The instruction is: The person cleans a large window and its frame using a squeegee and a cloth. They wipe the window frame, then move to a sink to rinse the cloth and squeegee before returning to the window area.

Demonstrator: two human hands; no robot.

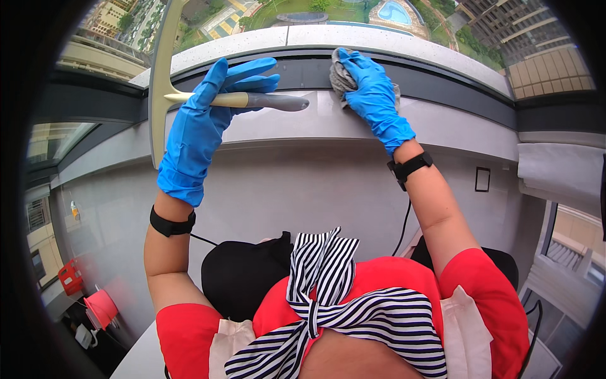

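Both hands wear blue rubber gloves. My left hand [201, 118] holds a window squeegee [232, 100] across the palm, pinned by the thumb while the other fingers stretch out straight. The squeegee's long cream head [160, 90] stands along the outer side of that hand, and its grey grip points right. My right hand [371, 92] presses a bunched grey cloth [342, 78] onto the dark metal window frame [303, 73]. Part of the cloth hangs over the pale inner sill [303, 118]. The cloth's underside is hidden by the glove.
Beyond the frame runs a speckled outer ledge [331, 37], with a steep drop to a garden and a pool [394, 13]. A pink bucket [101, 308] and a red plastic object [70, 277] lie at lower left. Black cables hang near both forearms.
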